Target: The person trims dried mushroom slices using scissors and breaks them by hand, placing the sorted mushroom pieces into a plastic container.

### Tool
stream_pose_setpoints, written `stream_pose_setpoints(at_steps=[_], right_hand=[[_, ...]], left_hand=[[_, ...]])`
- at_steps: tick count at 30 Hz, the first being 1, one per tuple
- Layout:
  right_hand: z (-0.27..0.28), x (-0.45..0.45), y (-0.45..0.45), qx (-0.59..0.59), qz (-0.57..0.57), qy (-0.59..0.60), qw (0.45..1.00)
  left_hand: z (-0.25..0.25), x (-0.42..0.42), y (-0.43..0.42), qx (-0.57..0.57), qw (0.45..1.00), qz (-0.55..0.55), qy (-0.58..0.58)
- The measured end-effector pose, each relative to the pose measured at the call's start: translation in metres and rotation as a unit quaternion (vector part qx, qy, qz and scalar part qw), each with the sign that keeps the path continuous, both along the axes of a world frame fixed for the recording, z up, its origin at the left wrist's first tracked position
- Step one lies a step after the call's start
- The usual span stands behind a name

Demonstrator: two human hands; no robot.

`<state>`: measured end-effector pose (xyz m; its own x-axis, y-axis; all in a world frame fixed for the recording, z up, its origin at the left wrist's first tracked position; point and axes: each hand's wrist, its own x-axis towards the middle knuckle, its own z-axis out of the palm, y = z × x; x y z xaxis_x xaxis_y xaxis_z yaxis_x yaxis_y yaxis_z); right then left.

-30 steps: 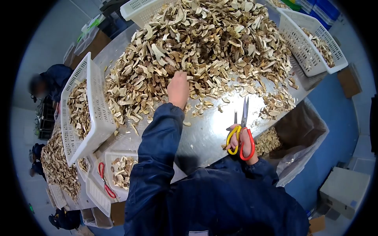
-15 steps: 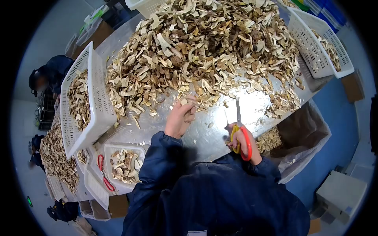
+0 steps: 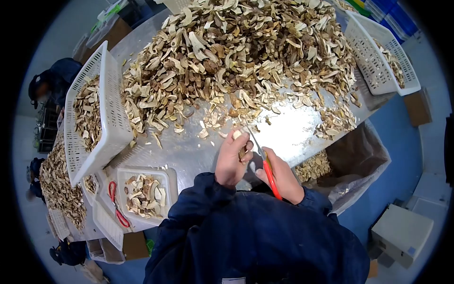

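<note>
My left hand [image 3: 232, 158] is closed on a pale dried slice [image 3: 238, 134], held by the fingertips just in front of the pile. In my right hand [image 3: 283, 179] are the scissors [image 3: 268, 170] with red handles; their blades point up and left and reach the slice at my left fingers. The yellow handle seen earlier is hidden now. Beyond both hands, a large heap of dried slices [image 3: 236, 61], which look like mushroom, covers much of the metal table [image 3: 189, 151]. Loose slices lie along its near edge.
White baskets of slices stand left [image 3: 116, 118] and right [image 3: 373, 71]. A small tray [image 3: 172, 182] of slices and red-handled scissors [image 3: 115, 203] lie at lower left. A lined bin [image 3: 373, 175] is below the right table edge. Other people [image 3: 56, 80] are at far left.
My left hand has come back from the pile with a slice and moved right. My right hand has brought the scissors up to it, and the blades now look closer together.
</note>
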<state>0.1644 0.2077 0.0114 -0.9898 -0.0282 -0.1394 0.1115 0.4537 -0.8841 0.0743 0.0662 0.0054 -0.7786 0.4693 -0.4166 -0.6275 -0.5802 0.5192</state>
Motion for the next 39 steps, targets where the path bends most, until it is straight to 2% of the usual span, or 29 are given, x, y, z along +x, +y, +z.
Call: stream_pose_setpoints(at_steps=[2,8,11,14,15,18,19,20,21,22,23,26,27,30,31,32,33,34,35,38,39], right_hand=[[0.000,-0.001,0.000,-0.008,0.003,-0.049,0.999],[-0.013,0.005,0.001,-0.015,-0.022,-0.061,0.998],[-0.019,0.005,0.006,-0.182,-0.084,-0.086,0.976],[-0.042,0.003,0.018,-0.222,-0.147,-0.066,0.962],[-0.047,0.002,0.021,-0.239,-0.164,-0.070,0.955],[-0.054,0.003,0.028,-0.259,-0.169,-0.068,0.948],[-0.049,0.003,0.026,-0.238,-0.153,-0.063,0.957],[-0.050,0.003,0.026,-0.251,-0.159,-0.066,0.953],[-0.053,0.005,0.025,-0.264,-0.165,-0.067,0.948],[-0.054,0.006,0.026,-0.276,-0.172,-0.068,0.943],[-0.053,0.007,0.026,-0.272,-0.170,-0.067,0.945],[-0.050,0.011,0.025,-0.265,-0.163,-0.065,0.948],[-0.050,0.012,0.024,-0.264,-0.160,-0.063,0.949],[-0.050,0.014,0.026,-0.253,-0.152,-0.063,0.953],[-0.051,0.015,0.026,-0.248,-0.148,-0.063,0.955],[-0.051,0.014,0.026,-0.248,-0.145,-0.063,0.956],[-0.050,0.014,0.026,-0.247,-0.141,-0.065,0.956],[-0.049,0.013,0.026,-0.246,-0.136,-0.067,0.957],[-0.047,0.012,0.025,-0.223,-0.129,-0.068,0.964],[-0.035,0.009,0.024,-0.131,-0.100,-0.061,0.984],[-0.031,0.008,0.025,-0.087,-0.084,-0.054,0.991]], left_hand=[[-0.001,0.003,0.002,-0.003,1.000,0.002,0.001],[-0.016,-0.001,-0.003,0.008,1.000,-0.005,0.006],[-0.018,-0.015,-0.021,0.058,0.998,-0.026,0.027],[-0.005,-0.036,-0.033,0.077,0.996,0.037,0.019],[-0.012,-0.044,-0.038,0.095,0.992,0.080,-0.025],[-0.055,-0.084,-0.055,0.146,0.988,0.050,-0.017],[-0.056,-0.100,-0.053,0.236,0.971,-0.026,0.000],[-0.058,-0.109,-0.048,0.008,0.988,-0.065,0.140],[-0.040,-0.113,-0.033,-0.219,0.932,-0.100,0.271],[-0.029,-0.117,-0.021,-0.429,0.808,-0.126,0.384],[-0.038,-0.121,-0.015,-0.533,0.671,-0.117,0.502],[-0.056,-0.136,-0.005,-0.630,0.430,-0.139,0.631],[-0.054,-0.139,-0.005,-0.637,0.430,-0.183,0.614],[-0.057,-0.145,-0.011,-0.559,0.551,-0.175,0.595],[-0.054,-0.144,-0.015,-0.531,0.617,-0.216,0.539],[-0.052,-0.140,-0.017,-0.422,0.762,-0.249,0.423],[-0.051,-0.133,-0.021,-0.294,0.872,-0.268,0.285],[-0.046,-0.125,-0.025,-0.152,0.941,-0.272,0.133],[-0.009,-0.108,-0.022,-0.134,0.949,-0.266,0.108],[-0.020,-0.095,-0.033,-0.046,0.963,-0.249,0.096],[-0.006,-0.088,-0.031,-0.071,0.965,-0.241,0.076]])
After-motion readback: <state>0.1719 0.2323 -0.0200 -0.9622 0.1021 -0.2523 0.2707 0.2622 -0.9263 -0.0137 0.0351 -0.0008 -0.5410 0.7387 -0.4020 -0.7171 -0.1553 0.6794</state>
